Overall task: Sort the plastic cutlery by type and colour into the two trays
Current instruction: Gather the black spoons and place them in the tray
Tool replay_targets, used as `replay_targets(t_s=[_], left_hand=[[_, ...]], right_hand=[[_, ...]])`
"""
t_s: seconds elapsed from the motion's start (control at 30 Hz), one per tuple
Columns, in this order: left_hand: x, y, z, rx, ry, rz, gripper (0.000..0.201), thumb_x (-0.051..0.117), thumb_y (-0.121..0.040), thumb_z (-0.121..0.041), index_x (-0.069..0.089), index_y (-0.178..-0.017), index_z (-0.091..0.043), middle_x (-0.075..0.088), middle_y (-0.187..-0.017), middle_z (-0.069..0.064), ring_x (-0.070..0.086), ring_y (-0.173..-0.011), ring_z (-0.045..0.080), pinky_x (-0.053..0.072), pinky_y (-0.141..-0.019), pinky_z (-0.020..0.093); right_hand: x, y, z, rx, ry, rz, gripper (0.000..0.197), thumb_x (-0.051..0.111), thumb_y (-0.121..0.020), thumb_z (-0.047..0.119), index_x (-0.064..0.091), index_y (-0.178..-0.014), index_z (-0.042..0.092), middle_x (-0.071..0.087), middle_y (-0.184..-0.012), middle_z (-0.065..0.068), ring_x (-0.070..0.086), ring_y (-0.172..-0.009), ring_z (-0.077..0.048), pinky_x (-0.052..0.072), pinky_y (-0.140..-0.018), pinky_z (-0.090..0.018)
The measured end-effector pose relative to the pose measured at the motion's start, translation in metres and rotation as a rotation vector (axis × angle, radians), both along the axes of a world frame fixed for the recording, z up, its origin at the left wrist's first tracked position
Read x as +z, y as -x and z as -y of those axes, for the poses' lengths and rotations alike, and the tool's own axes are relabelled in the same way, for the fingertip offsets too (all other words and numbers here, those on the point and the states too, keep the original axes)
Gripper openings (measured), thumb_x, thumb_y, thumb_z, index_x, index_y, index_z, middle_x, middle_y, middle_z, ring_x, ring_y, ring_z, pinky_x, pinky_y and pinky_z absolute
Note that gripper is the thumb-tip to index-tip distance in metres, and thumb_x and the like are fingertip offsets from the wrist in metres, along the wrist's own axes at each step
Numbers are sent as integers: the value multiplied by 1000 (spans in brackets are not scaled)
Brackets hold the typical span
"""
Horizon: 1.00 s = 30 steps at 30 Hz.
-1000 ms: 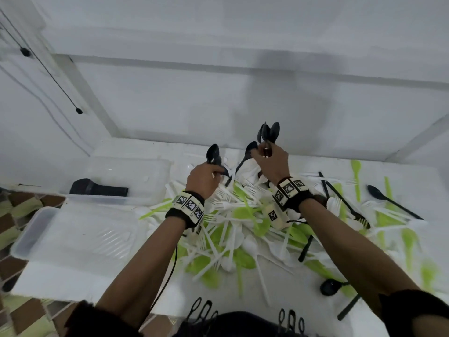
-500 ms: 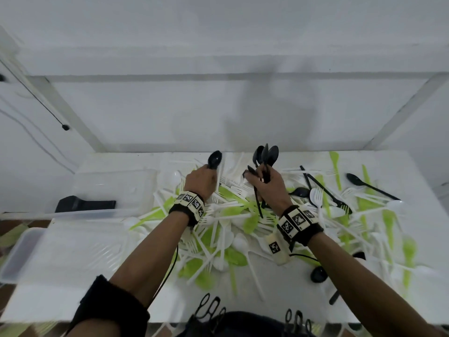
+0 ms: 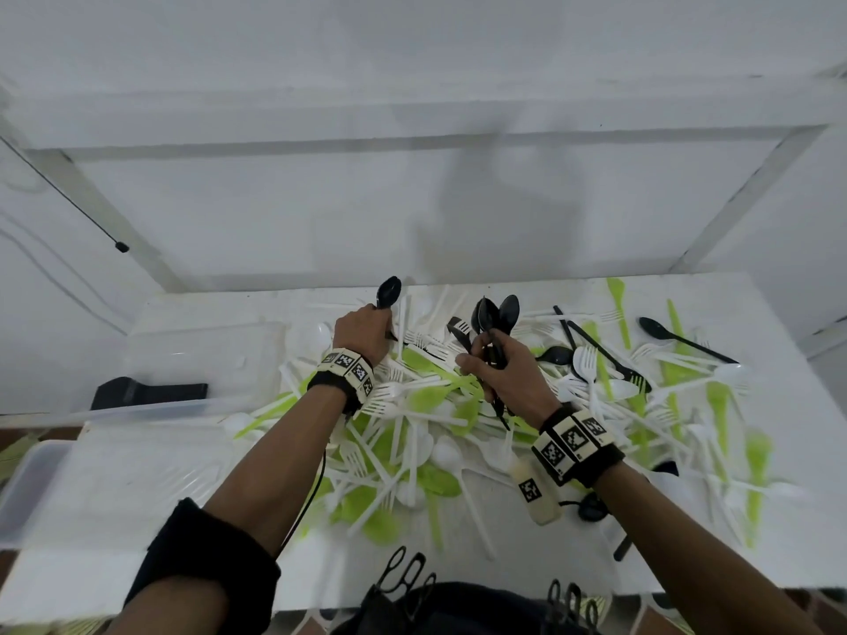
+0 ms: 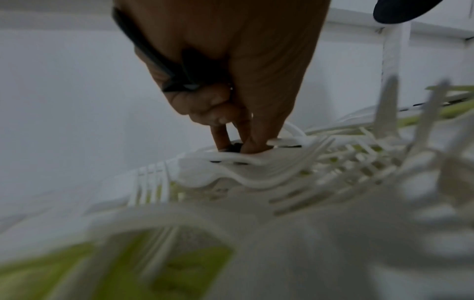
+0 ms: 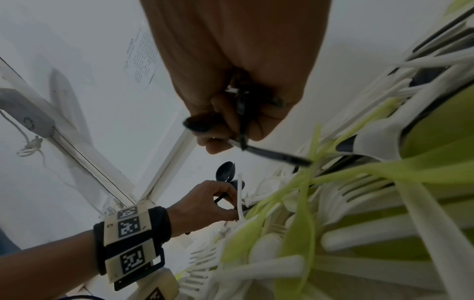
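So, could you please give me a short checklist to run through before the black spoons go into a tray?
1. Right hand holds black spoons in a bunch: ok.
2. Left hand holds a black spoon: ok.
3. Bunch is spoons only: cannot tell.
4. Left fingertips free of the white forks: not ok.
5. Far tray within reach: ok.

Soft, even white light fills my head view; my shadow [image 3: 499, 222] falls grey on the back wall, whose lines bow at the edges. Both wrist views are dim and grainy. The nearest cutlery [image 4: 179, 253] smears out of focus below my left wrist.
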State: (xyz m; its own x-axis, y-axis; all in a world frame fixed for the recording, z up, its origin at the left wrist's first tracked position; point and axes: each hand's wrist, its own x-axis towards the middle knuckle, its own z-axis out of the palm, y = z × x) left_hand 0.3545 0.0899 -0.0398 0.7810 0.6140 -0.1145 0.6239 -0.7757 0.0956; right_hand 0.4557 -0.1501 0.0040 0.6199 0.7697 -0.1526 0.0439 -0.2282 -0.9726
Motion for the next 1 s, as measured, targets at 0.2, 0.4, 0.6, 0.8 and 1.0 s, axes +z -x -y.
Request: replay_targets(t_s=[0.2,0.4,0.6,0.8,1.0], left_hand=[[19,23,-4,-67,-40,-9,14,61,-83,-14,67,-93,-22,69,-98,2,66,-88,30,45,-68,34],[42,63,-8,20,142,211,10,72,-80,-27,65,-85,-33,68,-90,-13,60,-79,14,38,-69,28],[59,91,-2,-11,315,339,18,71,-74,-31,57,-74,-42,66,-82,-21,60,-69,1,50,-71,30],[72,98,8,-12,504,702,22,69,-84,-9,71,-88,-30,71,-87,2,58,-73,19,51,-77,29],[70,84,22,72,520,800,19,62,-95,-14,78,-95,-25,75,-80,0,62,-74,27,48,-71,32]], right_hand=[[2,-6,-2,-79,28,62,22,72,-94,26,55,-93,13,76,-83,-7,51,-44,-17,46,-45,-26],[-1,-34,-27,-115,71,47,25,72,-94,27,52,-86,16,77,-80,-6,52,-41,-16,43,-45,-25],[5,-45,-62,-48,126,157,15,68,-94,13,56,-86,18,75,-73,-3,54,-41,-12,46,-45,-22],[5,-17,-82,122,88,181,17,58,-99,15,69,-91,24,77,-84,1,52,-43,-17,46,-49,-24],[3,13,-84,339,59,244,28,50,-101,21,75,-110,31,62,-74,11,51,-55,-2,38,-58,-17]])
